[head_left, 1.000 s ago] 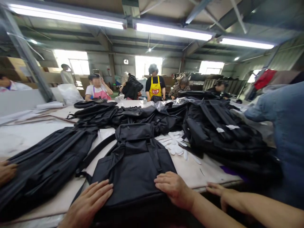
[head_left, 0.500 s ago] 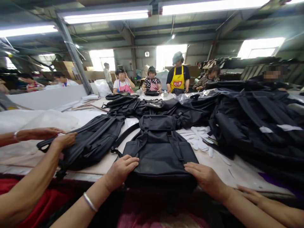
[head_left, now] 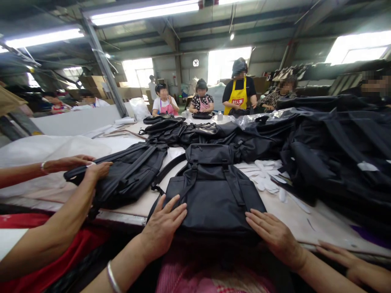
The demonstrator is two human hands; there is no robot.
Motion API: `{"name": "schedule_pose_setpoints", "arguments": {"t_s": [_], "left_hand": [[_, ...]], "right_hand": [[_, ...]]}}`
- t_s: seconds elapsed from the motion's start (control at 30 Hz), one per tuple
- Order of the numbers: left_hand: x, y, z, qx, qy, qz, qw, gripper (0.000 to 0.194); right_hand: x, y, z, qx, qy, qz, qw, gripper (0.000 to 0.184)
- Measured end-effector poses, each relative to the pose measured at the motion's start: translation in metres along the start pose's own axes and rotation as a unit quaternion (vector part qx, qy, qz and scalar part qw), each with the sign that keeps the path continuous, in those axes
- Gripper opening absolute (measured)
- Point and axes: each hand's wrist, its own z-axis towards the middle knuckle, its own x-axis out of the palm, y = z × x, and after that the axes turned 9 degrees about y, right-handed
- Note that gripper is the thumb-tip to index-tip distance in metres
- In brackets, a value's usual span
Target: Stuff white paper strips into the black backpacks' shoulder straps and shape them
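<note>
A black backpack (head_left: 218,203) lies flat before me at the table's near edge, its flap and two buckled straps facing up. On its lower left side rests my left hand (head_left: 165,224), fingers spread over the fabric. My right hand (head_left: 271,232) lies along the lower right side with fingers stretched out. Neither hand is closed on the bag. A loose shoulder strap (head_left: 168,169) curves out from the bag's left side.
At my left a co-worker's hands (head_left: 97,169) hold another black backpack (head_left: 131,171). Another person's hand (head_left: 339,254) is at lower right. White gloves (head_left: 264,175) lie right of my bag. More black bags (head_left: 330,158) are piled right and behind. Several people sit or stand across the table (head_left: 330,221).
My left hand's fingers have spread and shifted further onto the bag; my right hand's fingers lie flatter. The whole view has shifted, so the scene sits a little further right.
</note>
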Motion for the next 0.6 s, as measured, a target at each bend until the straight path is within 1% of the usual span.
{"name": "schedule_pose_setpoints", "arguments": {"t_s": [0.07, 0.1, 0.17, 0.2, 0.27, 0.3, 0.33, 0.4, 0.43, 0.47, 0.5, 0.53, 0.57, 0.6], "left_hand": [[-0.019, -0.017, 0.010, -0.005, 0.009, -0.035, 0.999, 0.049], [-0.025, -0.026, 0.017, 0.001, 0.011, -0.050, 0.999, 0.048], [-0.027, -0.045, 0.033, 0.017, 0.010, -0.077, 0.997, 0.055], [-0.023, -0.054, 0.041, 0.020, 0.012, -0.089, 0.996, 0.063], [-0.004, -0.070, 0.053, 0.012, 0.027, -0.105, 0.994, 0.077], [0.009, -0.075, 0.057, 0.004, 0.038, -0.106, 0.994, 0.080], [0.022, -0.080, 0.059, -0.004, 0.048, -0.104, 0.993, 0.079], [0.045, -0.085, 0.058, -0.009, 0.054, -0.091, 0.994, 0.067], [0.054, -0.085, 0.056, -0.008, 0.051, -0.084, 0.995, 0.060], [0.060, -0.086, 0.053, -0.007, 0.045, -0.078, 0.996, 0.055], [0.064, -0.086, 0.051, -0.006, 0.038, -0.072, 0.997, 0.052], [0.066, -0.085, 0.050, -0.007, 0.032, -0.067, 0.997, 0.051], [0.066, -0.085, 0.049, -0.009, 0.027, -0.060, 0.998, 0.050], [0.066, -0.085, 0.048, -0.013, 0.021, -0.054, 0.998, 0.050]], "right_hand": [[0.000, -0.001, 0.001, 0.004, -0.002, 0.003, 1.000, 0.046], [0.000, 0.000, 0.001, 0.006, -0.003, 0.006, 1.000, 0.046], [0.002, 0.002, 0.001, 0.011, -0.007, 0.010, 1.000, 0.046], [0.003, 0.003, 0.001, 0.013, -0.008, 0.010, 1.000, 0.047], [0.002, 0.006, 0.000, 0.022, 0.004, 0.015, 1.000, 0.053], [-0.001, 0.007, -0.001, 0.031, 0.022, 0.021, 0.999, 0.057], [-0.007, 0.008, 0.000, 0.045, 0.048, 0.031, 0.997, 0.062], [-0.027, 0.011, 0.009, 0.077, 0.111, 0.067, 0.989, 0.064], [-0.040, 0.012, 0.018, 0.091, 0.137, 0.092, 0.982, 0.062], [-0.056, 0.013, 0.030, 0.102, 0.149, 0.119, 0.976, 0.059], [-0.071, 0.014, 0.046, 0.104, 0.145, 0.148, 0.973, 0.057], [-0.086, 0.014, 0.064, 0.113, 0.120, 0.175, 0.971, 0.056], [-0.097, 0.014, 0.083, 0.126, 0.076, 0.191, 0.971, 0.054], [-0.104, 0.014, 0.101, 0.142, 0.013, 0.193, 0.971, 0.052]]}}
